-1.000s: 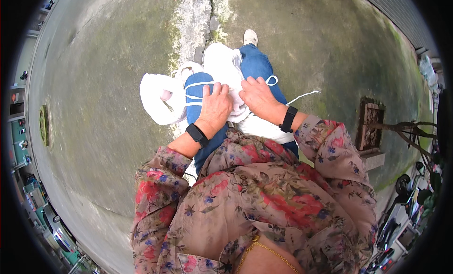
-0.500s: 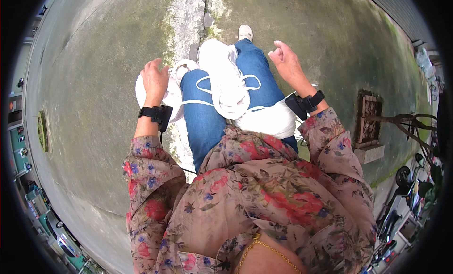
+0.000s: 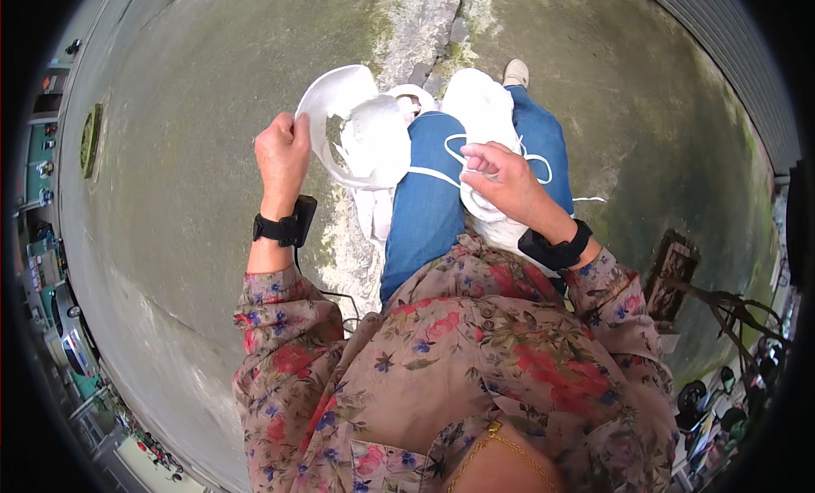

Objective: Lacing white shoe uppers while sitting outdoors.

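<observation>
My left hand (image 3: 283, 149) is closed at the left edge of a white, hat-like thing (image 3: 384, 140), gripping its rim. This thing has a wide curved brim and an opening toward me, and hangs beside my left knee. On my lap lies a long white padded piece (image 3: 478, 102) with thin white straps (image 3: 435, 175) looping out at both sides. Over the near part of that piece is my right hand (image 3: 507, 183), its fingers curled in. Whatever they hold, if anything, is too small to tell. My jeans (image 3: 429, 213) show under the white pieces.
Another white ring-like piece (image 3: 411, 95) shows behind my left knee. A thin white strand (image 3: 590, 199) sticks out right of my lap. A brick-edged planter (image 3: 672, 272) with a bare-branched plant stands at right on the concrete ground (image 3: 212, 111). Parked vehicles line the rim of view.
My left hand has lifted the white hat-like thing up, tilting its opening toward me. My right hand has come in from the right, over the white padded piece. The whole view has shifted.
</observation>
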`<state>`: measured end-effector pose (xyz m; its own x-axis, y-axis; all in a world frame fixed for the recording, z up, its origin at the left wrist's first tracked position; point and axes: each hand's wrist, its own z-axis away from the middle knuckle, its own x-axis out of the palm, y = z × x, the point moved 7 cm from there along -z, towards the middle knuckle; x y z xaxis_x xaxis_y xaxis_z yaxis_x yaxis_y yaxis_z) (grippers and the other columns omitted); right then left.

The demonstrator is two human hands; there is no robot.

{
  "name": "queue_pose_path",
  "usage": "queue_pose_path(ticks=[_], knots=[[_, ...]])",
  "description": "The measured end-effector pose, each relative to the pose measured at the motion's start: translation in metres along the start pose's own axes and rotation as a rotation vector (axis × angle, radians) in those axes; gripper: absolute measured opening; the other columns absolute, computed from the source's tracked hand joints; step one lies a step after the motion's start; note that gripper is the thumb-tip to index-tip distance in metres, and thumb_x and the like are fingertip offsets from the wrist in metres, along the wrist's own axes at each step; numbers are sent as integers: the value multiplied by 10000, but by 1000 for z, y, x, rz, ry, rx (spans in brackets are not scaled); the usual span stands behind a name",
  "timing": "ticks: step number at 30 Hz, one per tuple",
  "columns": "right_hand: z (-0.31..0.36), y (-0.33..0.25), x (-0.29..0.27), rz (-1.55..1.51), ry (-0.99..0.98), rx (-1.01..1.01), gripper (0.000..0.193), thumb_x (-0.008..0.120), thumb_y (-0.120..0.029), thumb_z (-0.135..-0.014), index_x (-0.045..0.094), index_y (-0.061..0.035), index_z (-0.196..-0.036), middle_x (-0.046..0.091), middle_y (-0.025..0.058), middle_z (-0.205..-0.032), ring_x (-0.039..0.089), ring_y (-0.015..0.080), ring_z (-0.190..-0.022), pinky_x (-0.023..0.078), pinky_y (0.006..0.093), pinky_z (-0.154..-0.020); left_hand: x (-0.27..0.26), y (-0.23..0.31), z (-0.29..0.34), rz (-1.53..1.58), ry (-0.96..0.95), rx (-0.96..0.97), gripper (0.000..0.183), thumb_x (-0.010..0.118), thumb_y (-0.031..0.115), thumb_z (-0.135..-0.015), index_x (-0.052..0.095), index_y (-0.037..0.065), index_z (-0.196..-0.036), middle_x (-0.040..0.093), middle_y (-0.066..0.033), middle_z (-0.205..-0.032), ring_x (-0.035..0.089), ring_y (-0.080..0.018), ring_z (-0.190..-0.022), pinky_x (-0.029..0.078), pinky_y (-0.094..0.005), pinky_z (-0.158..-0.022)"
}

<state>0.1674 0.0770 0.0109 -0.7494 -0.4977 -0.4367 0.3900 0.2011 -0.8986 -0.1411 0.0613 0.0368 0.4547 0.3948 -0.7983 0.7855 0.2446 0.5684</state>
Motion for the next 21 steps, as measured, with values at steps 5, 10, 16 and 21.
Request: queue_pose_path(ticks=[5, 10, 16, 21], knots=[[-49, -74, 88, -39, -88, -180, 427, 671, -189, -728, 534, 27, -1069, 591, 165, -853, 587, 327, -785, 462, 371, -713, -27, 129, 46, -10, -64, 565, 134, 622, 110, -758, 539, 23, -699, 488, -168, -526, 507, -294, -444, 391, -336, -424], [-44, -58, 77, -281, -87, 54, 256, 554, -117, -833, 556, 60, -1018, 621, 144, -905, 598, 210, -840, 459, 314, -728, 21, 45, 25, 1023, -473, 57, 215, 474, 198, -924, 576, 18, -866, 595, -20, -777, 561, -106, -739, 462, -259, -722], [-22, -25, 21, -677, -37, 193, 283, 583, -114, -842, 532, 37, -1076, 596, 72, -983, 561, 142, -881, 450, 281, -785, 165, -48, 130, 883, -816, -526, 494, 452, 483, -885, 603, 19, -957, 603, -32, -883, 524, -116, -837, 400, -250, -786], [16, 0, 1, -1016, -12, 243, 422, 582, -83, -839, 427, 20, -1218, 528, 88, -1154, 523, 173, -1030, 439, 301, -854, 113, -52, 115, 494, -750, -256, 523, 600, 373, -835, 384, 70, -468, 319, 44, -476, 278, -61, -467, 257, -281, -413]])
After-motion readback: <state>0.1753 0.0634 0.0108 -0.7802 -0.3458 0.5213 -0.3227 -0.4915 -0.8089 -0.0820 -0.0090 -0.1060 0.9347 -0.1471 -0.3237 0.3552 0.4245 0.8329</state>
